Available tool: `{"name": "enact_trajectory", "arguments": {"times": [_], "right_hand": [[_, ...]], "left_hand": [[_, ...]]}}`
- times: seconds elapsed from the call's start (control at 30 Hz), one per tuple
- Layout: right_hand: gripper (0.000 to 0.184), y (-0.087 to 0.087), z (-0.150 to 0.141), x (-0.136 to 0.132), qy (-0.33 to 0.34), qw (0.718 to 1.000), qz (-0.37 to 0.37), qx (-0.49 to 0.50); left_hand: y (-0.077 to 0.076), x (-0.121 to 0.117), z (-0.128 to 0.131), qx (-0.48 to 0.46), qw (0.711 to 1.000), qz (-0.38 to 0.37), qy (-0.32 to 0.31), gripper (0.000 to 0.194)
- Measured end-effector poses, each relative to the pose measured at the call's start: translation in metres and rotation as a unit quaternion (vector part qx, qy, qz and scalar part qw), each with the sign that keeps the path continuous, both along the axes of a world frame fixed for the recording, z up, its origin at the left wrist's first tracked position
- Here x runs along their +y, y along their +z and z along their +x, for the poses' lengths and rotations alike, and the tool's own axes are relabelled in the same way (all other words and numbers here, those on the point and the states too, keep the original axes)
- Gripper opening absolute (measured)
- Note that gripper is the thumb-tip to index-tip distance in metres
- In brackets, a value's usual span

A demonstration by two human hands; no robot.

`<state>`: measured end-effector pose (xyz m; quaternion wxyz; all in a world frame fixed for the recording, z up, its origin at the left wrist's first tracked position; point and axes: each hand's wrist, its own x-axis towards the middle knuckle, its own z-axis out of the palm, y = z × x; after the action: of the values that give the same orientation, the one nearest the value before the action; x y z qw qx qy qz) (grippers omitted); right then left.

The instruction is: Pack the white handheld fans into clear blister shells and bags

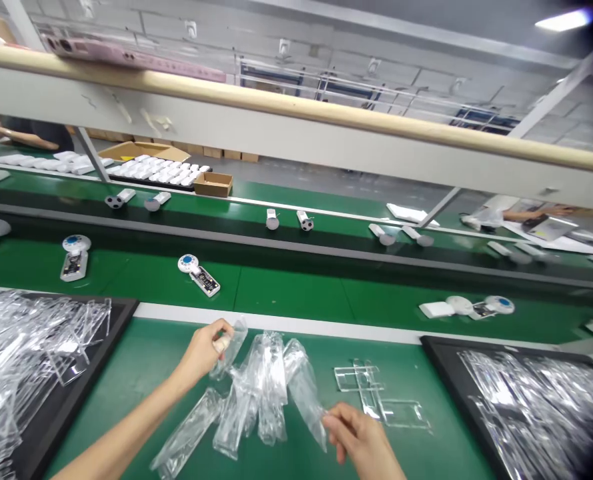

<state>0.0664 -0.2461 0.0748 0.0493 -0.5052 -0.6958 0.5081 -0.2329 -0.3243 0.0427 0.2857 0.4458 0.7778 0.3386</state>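
Several crumpled clear plastic bags (261, 390) lie in a pile on the green worktable (141, 393) before me. At the pile's upper left, my left hand (207, 350) is closed on a clear bag (235, 341), and something pale shows at its fingertips. My right hand (356, 433) pinches the lower end of another clear bag (305, 387), which stretches up to the pile. One longer clear bag (189, 430) lies apart at the lower left. To the right of the pile, several clear plastic frames (371, 390) overlap on the table.
Black trays of clear plastic pieces stand at left (121, 333) and right (439, 353). Beyond the white edge strip (276, 325), a green conveyor (286, 287) carries white devices with exposed circuit boards (206, 281). A shelf beam (296, 127) crosses above. Other people's arms (39, 137) show at the far side.
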Motion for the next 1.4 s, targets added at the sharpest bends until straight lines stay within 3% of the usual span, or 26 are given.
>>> {"name": "enact_trajectory", "arguments": {"times": [0.1, 0.17, 0.3, 0.53, 0.67, 0.77, 0.83, 0.97, 1.07, 1.17, 1.23, 1.3, 1.4], "right_hand": [[0.027, 0.025, -0.02, -0.005, 0.063, 0.996, -0.033, 0.05], [0.027, 0.034, -0.041, -0.012, 0.099, 0.991, -0.043, 0.085], [0.033, 0.038, -0.083, -0.022, 0.147, 0.98, -0.001, 0.135], [0.033, 0.044, -0.133, -0.02, 0.169, 0.965, 0.013, 0.199], [0.028, 0.057, -0.171, -0.021, 0.181, 0.954, -0.022, 0.237], [0.027, 0.06, -0.198, -0.027, 0.2, 0.943, -0.053, 0.262], [0.026, 0.054, -0.205, -0.03, 0.211, 0.94, -0.041, 0.264], [0.026, 0.018, -0.182, -0.027, 0.223, 0.945, 0.169, 0.169], [0.029, -0.022, -0.152, -0.031, 0.259, 0.926, 0.248, 0.118], [0.044, -0.057, -0.13, -0.041, 0.373, 0.858, 0.35, 0.046], [0.035, -0.074, -0.121, -0.045, 0.411, 0.816, 0.406, -0.002], [0.022, -0.085, -0.116, -0.044, 0.4, 0.814, 0.42, -0.024], [0.022, -0.091, -0.113, -0.04, 0.38, 0.82, 0.427, -0.036]], "left_hand": [[0.028, -0.024, -0.001, -0.173, 0.982, 0.065, 0.025, 0.012], [0.044, -0.035, -0.003, -0.231, 0.967, 0.103, 0.044, 0.018], [0.066, -0.048, -0.005, -0.227, 0.965, 0.094, 0.089, 0.028], [0.098, -0.072, -0.015, -0.093, 0.983, 0.146, 0.065, 0.02], [0.11, -0.081, -0.02, -0.161, 0.979, 0.118, -0.028, 0.019], [0.103, -0.078, -0.019, -0.194, 0.969, 0.118, -0.093, 0.015], [0.092, -0.075, -0.022, -0.169, 0.975, 0.134, -0.059, 0.012], [0.062, -0.077, -0.032, -0.152, 0.979, 0.127, 0.054, 0.007], [0.04, -0.079, -0.033, -0.177, 0.982, 0.052, 0.042, 0.024], [0.024, -0.08, -0.028, -0.132, 0.988, -0.06, -0.056, 0.035], [0.018, -0.088, -0.027, -0.074, 0.986, -0.124, -0.077, 0.026], [0.013, -0.103, -0.028, -0.033, 0.982, -0.181, -0.048, 0.022], [0.004, -0.135, -0.022, -0.005, 0.967, -0.254, -0.005, 0.029]]}}
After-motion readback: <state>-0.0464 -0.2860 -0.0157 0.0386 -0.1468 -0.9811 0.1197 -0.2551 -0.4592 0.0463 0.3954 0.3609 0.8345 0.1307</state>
